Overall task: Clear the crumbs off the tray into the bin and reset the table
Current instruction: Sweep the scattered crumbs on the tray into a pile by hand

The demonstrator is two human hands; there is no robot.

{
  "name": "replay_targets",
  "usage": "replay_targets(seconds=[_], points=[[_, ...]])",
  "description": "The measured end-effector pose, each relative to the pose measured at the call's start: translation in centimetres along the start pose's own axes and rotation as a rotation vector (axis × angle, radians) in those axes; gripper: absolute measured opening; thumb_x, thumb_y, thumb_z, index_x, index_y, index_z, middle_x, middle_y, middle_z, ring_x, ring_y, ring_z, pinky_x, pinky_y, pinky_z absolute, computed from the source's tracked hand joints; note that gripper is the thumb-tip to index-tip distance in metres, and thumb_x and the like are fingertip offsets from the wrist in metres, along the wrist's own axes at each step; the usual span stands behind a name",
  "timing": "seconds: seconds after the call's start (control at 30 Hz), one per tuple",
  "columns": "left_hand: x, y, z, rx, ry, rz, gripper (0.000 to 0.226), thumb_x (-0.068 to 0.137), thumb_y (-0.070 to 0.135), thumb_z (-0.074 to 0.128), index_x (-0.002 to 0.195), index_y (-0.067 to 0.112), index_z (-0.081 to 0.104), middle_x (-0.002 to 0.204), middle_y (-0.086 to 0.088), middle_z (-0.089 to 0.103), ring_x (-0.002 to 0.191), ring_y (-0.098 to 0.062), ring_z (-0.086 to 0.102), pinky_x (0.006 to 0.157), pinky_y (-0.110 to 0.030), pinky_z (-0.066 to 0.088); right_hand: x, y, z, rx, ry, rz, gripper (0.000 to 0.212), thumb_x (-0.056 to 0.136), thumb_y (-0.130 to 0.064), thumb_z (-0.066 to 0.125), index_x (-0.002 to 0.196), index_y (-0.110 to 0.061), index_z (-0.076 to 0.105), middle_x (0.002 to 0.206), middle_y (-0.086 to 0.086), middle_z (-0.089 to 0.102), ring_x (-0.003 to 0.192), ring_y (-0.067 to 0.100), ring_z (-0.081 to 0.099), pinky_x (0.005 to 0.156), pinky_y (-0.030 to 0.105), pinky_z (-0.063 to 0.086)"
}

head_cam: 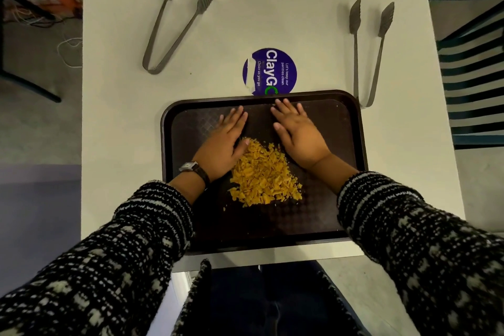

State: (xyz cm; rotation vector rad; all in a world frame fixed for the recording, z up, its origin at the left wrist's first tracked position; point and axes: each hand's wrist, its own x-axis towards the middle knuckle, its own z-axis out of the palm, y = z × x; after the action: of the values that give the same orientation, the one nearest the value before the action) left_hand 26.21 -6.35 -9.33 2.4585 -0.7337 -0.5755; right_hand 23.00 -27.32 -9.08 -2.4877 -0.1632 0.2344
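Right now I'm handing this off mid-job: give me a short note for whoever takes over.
Left hand: open, flat on the tray, beside the crumbs.
Right hand: open, flat on the tray, on the other side of the pile.
Crumbs sit in one heap mid-tray; a few strays lie near it.
Two tongs lie on the table, off the tray.
No bin in view.
Left: tip the crumbs into the bin, reset the table.

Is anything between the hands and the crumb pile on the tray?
Nothing visible. The left hand and right hand lie flat on the tray, flanking the crumbs; the left thumb touches the pile. No bin is in view.
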Motion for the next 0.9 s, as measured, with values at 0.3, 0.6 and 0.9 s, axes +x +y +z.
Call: replay_targets(seconds=[0.3,0.6,0.9], points=[[-0.1,0.6,1.3,0.121,-0.062,0.037,0.068,0.094,0.048,0.024,0.147,0.008,0.009,0.158,-0.008,0.006,0.145,-0.015,-0.003,0.116,-0.032,-0.009,-0.4,-0.3,1.3,0.011,-0.079,-0.019,0.063,0.092,-0.044,0.027,0.139,-0.006,0.04,0.151,0.014,0.031,0.144,0.025,0.019,0.117,0.035,0.005],[-6.0,2.1,2.3,-0.158,-0.058,0.044,0.061,0.093,0.042,0.029,0.146,0.011,0.02,0.155,-0.006,0.02,0.14,-0.005,0.007,0.118,-0.023,0.004,-5.2,-1.7,2.5,0.588,-0.013,0.193,0.054,0.093,-0.047,0.032,0.135,-0.015,0.048,0.124,0.012,0.063,0.129,0.019,0.048,0.114,0.029,0.028],[-6.4,1.4,2.5,-0.263,0.24,-0.28,0.064,0.093,0.041,0.03,0.147,0.012,0.014,0.157,-0.004,0.01,0.144,-0.014,-0.001,0.117,-0.03,-0.003,-5.9,-2.1,3.0,0.224,0.036,0.122,0.063,0.092,-0.047,0.027,0.142,-0.01,0.035,0.153,0.008,0.028,0.145,0.015,0.011,0.118,0.037,-0.008]])
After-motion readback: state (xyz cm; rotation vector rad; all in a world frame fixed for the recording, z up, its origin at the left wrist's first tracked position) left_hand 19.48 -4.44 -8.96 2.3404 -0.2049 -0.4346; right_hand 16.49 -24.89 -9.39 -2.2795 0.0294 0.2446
